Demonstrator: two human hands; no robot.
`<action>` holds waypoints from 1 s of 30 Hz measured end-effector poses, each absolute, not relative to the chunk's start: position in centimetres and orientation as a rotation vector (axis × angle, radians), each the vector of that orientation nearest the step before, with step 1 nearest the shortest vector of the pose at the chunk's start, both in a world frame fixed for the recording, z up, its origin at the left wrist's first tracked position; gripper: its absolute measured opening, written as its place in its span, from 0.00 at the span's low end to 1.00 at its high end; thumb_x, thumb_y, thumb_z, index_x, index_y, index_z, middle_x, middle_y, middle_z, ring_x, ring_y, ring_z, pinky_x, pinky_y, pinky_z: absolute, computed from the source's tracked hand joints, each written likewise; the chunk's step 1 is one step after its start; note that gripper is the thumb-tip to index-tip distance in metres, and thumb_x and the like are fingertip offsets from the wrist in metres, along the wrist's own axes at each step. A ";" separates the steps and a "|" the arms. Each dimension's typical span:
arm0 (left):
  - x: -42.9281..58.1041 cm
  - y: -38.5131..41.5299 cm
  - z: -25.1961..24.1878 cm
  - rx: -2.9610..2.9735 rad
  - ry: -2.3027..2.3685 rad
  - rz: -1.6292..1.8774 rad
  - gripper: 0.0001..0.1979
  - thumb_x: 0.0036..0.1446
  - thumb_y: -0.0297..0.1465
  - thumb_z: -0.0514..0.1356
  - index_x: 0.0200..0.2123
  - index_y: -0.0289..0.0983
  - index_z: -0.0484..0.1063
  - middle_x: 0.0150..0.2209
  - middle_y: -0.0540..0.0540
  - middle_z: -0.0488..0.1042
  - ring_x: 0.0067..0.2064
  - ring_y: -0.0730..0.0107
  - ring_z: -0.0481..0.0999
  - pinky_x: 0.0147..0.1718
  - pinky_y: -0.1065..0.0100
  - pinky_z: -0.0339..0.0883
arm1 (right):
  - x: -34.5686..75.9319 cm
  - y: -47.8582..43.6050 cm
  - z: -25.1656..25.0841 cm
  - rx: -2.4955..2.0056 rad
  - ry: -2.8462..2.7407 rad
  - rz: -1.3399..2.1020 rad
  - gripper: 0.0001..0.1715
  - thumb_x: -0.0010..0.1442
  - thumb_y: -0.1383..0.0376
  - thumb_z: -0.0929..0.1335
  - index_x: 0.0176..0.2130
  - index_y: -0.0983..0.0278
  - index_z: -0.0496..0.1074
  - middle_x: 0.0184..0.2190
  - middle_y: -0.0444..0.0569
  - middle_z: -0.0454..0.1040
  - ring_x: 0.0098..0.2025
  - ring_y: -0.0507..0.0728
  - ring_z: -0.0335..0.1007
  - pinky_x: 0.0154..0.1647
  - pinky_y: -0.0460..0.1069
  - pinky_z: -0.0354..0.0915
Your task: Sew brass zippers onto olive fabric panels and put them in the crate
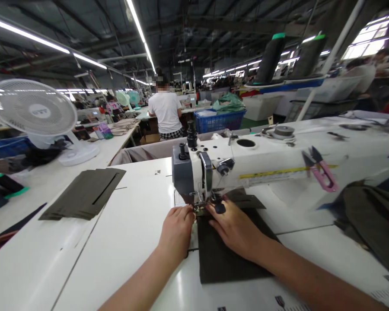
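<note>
A white sewing machine (194,168) stands in front of me, with dark olive fabric (233,255) under its presser foot. My left hand (178,224) is left of the needle, fingers bent and pressed together at the fabric's edge; what is between the fingertips is hidden. On the fabric's top lies my right hand (231,224), fingers stretched toward the presser foot and thumb apart, its fingertips partly covered by the machine. A smaller olive strip (251,201) shows beyond the right hand. To the left, a stack of cut olive pieces (84,194) rests on the table.
Pink-handled thread snips (322,170) sit against the machine arm. Large thread cones (270,58) stand above it. At left is a white fan (34,108); crumpled dark cloth (369,216) lies at right. Ahead, a person in a white shirt (165,110) is beside a blue crate (218,122).
</note>
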State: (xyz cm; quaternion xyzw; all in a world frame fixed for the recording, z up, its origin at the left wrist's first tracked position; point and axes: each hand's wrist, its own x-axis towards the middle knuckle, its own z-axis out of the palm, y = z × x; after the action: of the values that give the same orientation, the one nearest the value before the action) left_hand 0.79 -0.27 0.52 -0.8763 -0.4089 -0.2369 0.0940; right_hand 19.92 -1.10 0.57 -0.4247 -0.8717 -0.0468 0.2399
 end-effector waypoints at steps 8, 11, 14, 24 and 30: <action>-1.1 -4.4 2.9 -2.859 -1.172 -0.788 0.09 0.57 0.23 0.54 0.36 0.40 0.71 0.41 0.48 0.74 0.48 0.65 0.70 0.54 0.54 0.55 | 22.3 -7.5 0.6 -1.280 -2.331 -0.364 0.22 0.48 0.77 0.59 0.41 0.69 0.72 0.38 0.58 0.73 0.40 0.63 0.68 0.40 0.56 0.69; -0.6 -6.1 3.4 -2.930 -1.122 -0.806 0.10 0.57 0.23 0.53 0.40 0.40 0.69 0.39 0.48 0.74 0.45 0.67 0.71 0.55 0.56 0.54 | 20.0 -10.3 1.8 -1.245 -2.239 -0.085 0.16 0.52 0.74 0.59 0.35 0.67 0.73 0.38 0.58 0.73 0.43 0.62 0.68 0.44 0.55 0.67; 0.2 -6.1 3.8 -2.922 -1.136 -0.812 0.13 0.57 0.22 0.53 0.46 0.38 0.65 0.40 0.45 0.72 0.44 0.65 0.70 0.50 0.57 0.59 | 18.9 -10.6 4.3 -1.270 -2.142 0.494 0.15 0.56 0.72 0.58 0.33 0.64 0.72 0.35 0.52 0.74 0.40 0.57 0.70 0.42 0.49 0.66; 0.8 -4.2 5.0 -3.068 -1.074 -0.935 0.06 0.59 0.25 0.52 0.36 0.37 0.68 0.38 0.47 0.73 0.42 0.67 0.71 0.44 0.63 0.61 | 20.2 -8.4 7.9 -1.401 -1.805 1.131 0.16 0.56 0.56 0.58 0.25 0.63 0.64 0.23 0.44 0.66 0.29 0.55 0.63 0.31 0.48 0.58; -0.2 -4.1 4.8 -2.918 -1.235 -0.667 0.14 0.58 0.23 0.51 0.45 0.41 0.68 0.45 0.47 0.72 0.48 0.64 0.68 0.56 0.50 0.44 | 19.5 -9.3 7.4 -1.387 -1.772 1.023 0.19 0.59 0.54 0.56 0.25 0.62 0.60 0.22 0.42 0.61 0.27 0.52 0.59 0.28 0.47 0.56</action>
State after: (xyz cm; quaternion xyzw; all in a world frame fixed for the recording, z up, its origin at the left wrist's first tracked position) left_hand -0.20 -4.13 4.82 -0.9002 -0.3808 -0.2056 -0.0481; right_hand 19.48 -9.30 7.42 -0.5300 -0.6770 0.3909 0.3286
